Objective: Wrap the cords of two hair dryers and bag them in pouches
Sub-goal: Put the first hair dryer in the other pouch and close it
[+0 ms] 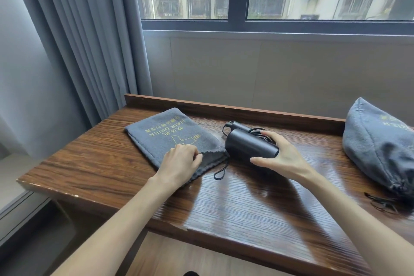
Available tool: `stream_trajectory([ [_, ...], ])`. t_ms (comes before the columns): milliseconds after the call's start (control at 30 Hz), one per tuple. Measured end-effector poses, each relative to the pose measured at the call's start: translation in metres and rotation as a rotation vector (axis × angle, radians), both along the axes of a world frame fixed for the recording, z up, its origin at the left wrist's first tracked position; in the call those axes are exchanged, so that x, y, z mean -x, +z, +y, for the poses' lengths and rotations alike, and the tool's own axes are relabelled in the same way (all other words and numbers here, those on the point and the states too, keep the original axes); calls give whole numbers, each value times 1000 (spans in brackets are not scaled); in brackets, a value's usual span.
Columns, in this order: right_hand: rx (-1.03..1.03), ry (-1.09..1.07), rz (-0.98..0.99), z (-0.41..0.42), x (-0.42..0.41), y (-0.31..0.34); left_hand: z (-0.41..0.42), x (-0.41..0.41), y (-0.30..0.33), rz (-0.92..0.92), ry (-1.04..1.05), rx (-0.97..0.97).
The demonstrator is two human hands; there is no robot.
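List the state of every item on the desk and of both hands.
flat pouch: empty, lying flat, mouth being opened
black hair dryer: cord wrapped, not yet bagged
full pouch: bulging, drawstring end gathered
left hand: pinching the flat pouch's mouth
right hand: gripping the dryer
curtain: drawn aside

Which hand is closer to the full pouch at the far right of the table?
The right hand. It holds the black hair dryer mid-table, apart from the full pouch. The left hand is farther, pinching the flat pouch.
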State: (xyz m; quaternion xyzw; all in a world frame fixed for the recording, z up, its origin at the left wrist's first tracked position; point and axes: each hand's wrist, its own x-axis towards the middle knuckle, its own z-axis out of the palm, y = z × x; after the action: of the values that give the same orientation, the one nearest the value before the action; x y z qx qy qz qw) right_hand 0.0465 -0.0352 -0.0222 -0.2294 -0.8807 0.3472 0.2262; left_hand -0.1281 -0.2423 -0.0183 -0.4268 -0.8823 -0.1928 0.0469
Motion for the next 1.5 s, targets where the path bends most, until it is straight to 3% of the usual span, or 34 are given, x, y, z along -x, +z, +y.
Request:
stream_trajectory([
  [233,36,22,-95,8,-1,2,-18,9,5,-32,-12,133],
  [367,92,7,-25,10,-6,-3,-19,19,10,-162,-30,3],
  [600,319,-24,113,3,-38,11,0,20,13,-154,15,-102],
  [867,381,118,100,-27,-72,10,27,15,30,-54,1,-219],
  [1200,412,164,102,-38,-32,18,34,3,44,180,-120,-280],
  [1500,390,73,95,-30,14,21,34,-1,50,158,-150,-404],
])
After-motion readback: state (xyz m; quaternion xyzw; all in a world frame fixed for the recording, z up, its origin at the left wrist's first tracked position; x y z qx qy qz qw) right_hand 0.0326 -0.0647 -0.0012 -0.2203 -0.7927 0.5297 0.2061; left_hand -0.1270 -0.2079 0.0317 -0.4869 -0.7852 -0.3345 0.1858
